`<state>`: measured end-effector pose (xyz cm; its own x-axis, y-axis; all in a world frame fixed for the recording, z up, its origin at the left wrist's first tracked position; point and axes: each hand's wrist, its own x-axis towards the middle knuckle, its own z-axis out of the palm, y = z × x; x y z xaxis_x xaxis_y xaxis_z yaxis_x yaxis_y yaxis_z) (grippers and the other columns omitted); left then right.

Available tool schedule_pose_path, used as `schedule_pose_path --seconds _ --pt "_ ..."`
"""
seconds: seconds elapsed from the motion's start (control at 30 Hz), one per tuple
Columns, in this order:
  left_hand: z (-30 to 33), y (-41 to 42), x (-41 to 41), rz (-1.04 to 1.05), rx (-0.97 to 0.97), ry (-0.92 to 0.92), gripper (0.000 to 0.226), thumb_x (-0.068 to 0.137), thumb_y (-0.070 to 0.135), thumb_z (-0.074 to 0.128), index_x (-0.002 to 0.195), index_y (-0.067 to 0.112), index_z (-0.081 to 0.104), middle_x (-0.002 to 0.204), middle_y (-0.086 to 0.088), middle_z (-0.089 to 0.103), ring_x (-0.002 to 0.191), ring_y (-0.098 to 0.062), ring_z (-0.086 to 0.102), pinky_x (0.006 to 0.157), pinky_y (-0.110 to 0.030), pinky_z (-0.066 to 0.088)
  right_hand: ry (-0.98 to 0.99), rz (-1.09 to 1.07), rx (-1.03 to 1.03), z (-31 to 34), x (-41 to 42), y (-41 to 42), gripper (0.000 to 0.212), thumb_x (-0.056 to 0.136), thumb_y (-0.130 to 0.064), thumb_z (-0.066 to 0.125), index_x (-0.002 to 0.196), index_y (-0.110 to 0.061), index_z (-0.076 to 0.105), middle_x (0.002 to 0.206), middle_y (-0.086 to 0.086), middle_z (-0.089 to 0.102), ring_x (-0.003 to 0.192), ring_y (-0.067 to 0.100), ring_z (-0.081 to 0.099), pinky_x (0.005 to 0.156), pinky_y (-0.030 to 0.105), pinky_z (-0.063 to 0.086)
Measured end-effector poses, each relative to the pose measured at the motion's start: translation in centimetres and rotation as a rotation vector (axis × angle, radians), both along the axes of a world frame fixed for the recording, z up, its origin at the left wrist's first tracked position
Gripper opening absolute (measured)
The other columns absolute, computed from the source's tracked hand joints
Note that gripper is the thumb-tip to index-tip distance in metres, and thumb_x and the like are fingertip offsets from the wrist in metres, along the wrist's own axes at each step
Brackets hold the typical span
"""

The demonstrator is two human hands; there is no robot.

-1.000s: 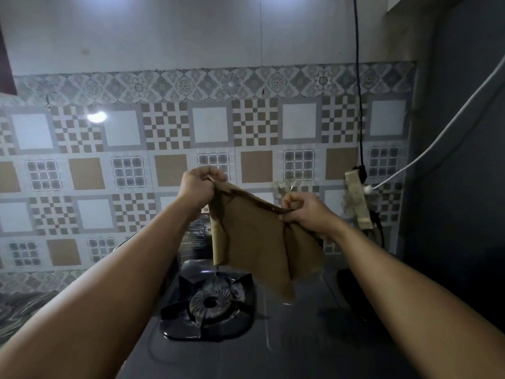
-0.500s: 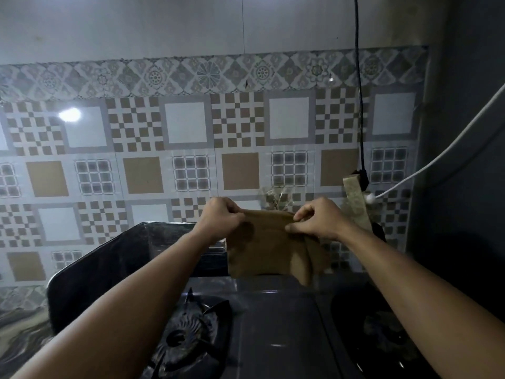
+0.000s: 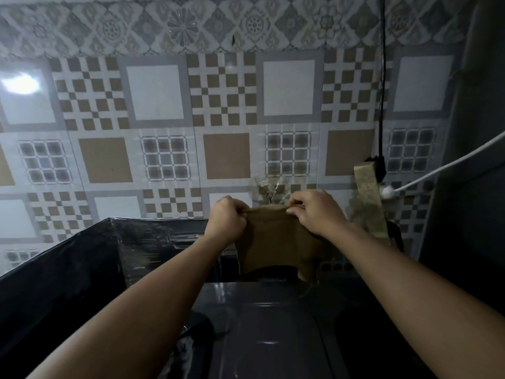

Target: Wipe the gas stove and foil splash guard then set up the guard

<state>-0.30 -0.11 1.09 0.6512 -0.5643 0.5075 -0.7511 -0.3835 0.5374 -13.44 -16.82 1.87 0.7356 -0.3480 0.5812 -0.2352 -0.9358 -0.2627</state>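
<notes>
- While both arms reach forward over the stove (image 3: pixel 262 324), each hand pinches the top edge of a brown cloth (image 3: pixel 270 242).
- The left hand (image 3: pixel 225 218) has its grip curled tight on the cloth's upper left corner, fingers bunched round the fabric.
- The right hand (image 3: pixel 314 212) has its grip clamped on the upper right part of the same edge, between thumb and bent fingers.
- The cloth hangs down flat from that edge, its top running left to right, above the back of the stove and in front of the tiled wall (image 3: pixel 164 119).
- The foil splash guard (image 3: pixel 82 258) stands upright at the left and behind the stove, dark and creased.
- The left forearm hides most of the left burner (image 3: pixel 191 332); the right side of the stove is too dark to make out.
- A black cable (image 3: pixel 382 77) hangs at the right, and a white cable (image 3: pixel 451 162) crosses below it.
</notes>
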Motion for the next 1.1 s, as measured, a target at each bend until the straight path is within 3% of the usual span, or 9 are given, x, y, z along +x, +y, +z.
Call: schedule_pose_path --seconds 0.1,0.3,0.4,0.5,0.67,0.83,0.93,1.1 --pt "0.1 -1.2 1.1 0.055 -0.030 0.013 0.033 0.086 -0.006 0.047 0.097 0.008 0.075 0.088 -0.005 0.069 0.081 -0.017 0.062 0.070 -0.027 0.053 -0.005 -0.036 -0.076 0.2 1.8 -0.8 0.018 0.091 -0.032 0.061 0.097 -0.019 0.072 0.094 0.003 0.070 0.090 0.023 0.061 0.077 0.037 0.051" --pt "0.9 -2.3 3.4 0.134 -0.020 -0.020 0.024 0.088 -0.003 0.053 0.094 0.008 0.073 0.088 -0.006 0.069 0.079 -0.018 0.064 0.075 -0.035 0.060 -0.080 -0.117 -0.194 0.0 4.9 -1.2 0.029 0.096 -0.035 0.052 0.100 -0.015 0.073 0.097 0.003 0.066 0.088 0.024 0.061 0.072 0.033 0.047" --pt "0.8 -2.9 4.1 0.186 0.034 -0.101 0.017 0.088 0.001 0.055 0.090 0.009 0.071 0.084 -0.006 0.067 0.075 -0.020 0.065 0.073 -0.039 0.060 -0.104 -0.138 -0.318 -0.6 6.0 -0.8 0.024 0.096 -0.028 0.053 0.099 -0.010 0.067 0.099 0.007 0.062 0.084 0.027 0.061 0.064 0.032 0.042" --pt "0.1 -3.3 4.1 0.235 0.081 -0.186 0.013 0.092 0.005 0.053 0.088 0.008 0.065 0.087 -0.006 0.063 0.076 -0.021 0.061 0.073 -0.038 0.057 -0.104 -0.162 -0.402 -1.7 6.9 -0.6 0.008 0.087 -0.016 0.067 0.089 -0.008 0.065 0.093 0.010 0.063 0.067 0.027 0.062 0.052 0.027 0.035" --pt "-1.7 -3.5 3.9 0.273 0.222 -0.243 0.014 0.089 0.006 0.052 0.085 0.010 0.065 0.090 -0.007 0.060 0.072 -0.023 0.055 0.066 -0.035 0.051 -0.162 -0.149 -0.331 -3.6 7.7 -1.1 0.006 0.081 -0.010 0.072 0.085 -0.009 0.068 0.083 0.009 0.063 0.053 0.023 0.057 0.045 0.024 0.040" --pt "-3.4 -3.4 3.7 0.259 0.330 -0.096 0.014 0.085 0.019 0.061 0.094 0.016 0.071 0.092 -0.006 0.069 0.082 -0.027 0.065 0.074 -0.036 0.056 -0.177 -0.086 -0.172 -4.8 6.8 -1.1 0.014 0.087 -0.017 0.061 0.092 -0.010 0.072 0.092 0.008 0.066 0.077 0.027 0.063 0.062 0.030 0.047" --pt "-3.7 -3.0 3.2 0.224 0.442 0.019 0.039 0.077 0.039 0.073 0.107 0.015 0.068 0.103 -0.005 0.067 0.093 -0.025 0.065 0.073 -0.033 0.051 -0.116 -0.090 -0.128 -4.9 5.7 -0.7 0.023 0.088 -0.023 0.058 0.102 -0.012 0.072 0.097 0.006 0.068 0.086 0.026 0.062 0.068 0.031 0.048" --pt "-2.6 -1.3 2.0 0.192 0.513 0.086 0.060 0.068 0.051 0.078 0.114 0.014 0.064 0.108 -0.004 0.065 0.091 -0.021 0.061 0.077 -0.035 0.054 -0.035 -0.155 -0.015 -4.7 3.4 -0.1 0.020 0.089 -0.030 0.055 0.098 -0.017 0.068 0.089 0.001 0.065 0.081 0.019 0.057 0.066 0.027 0.042"
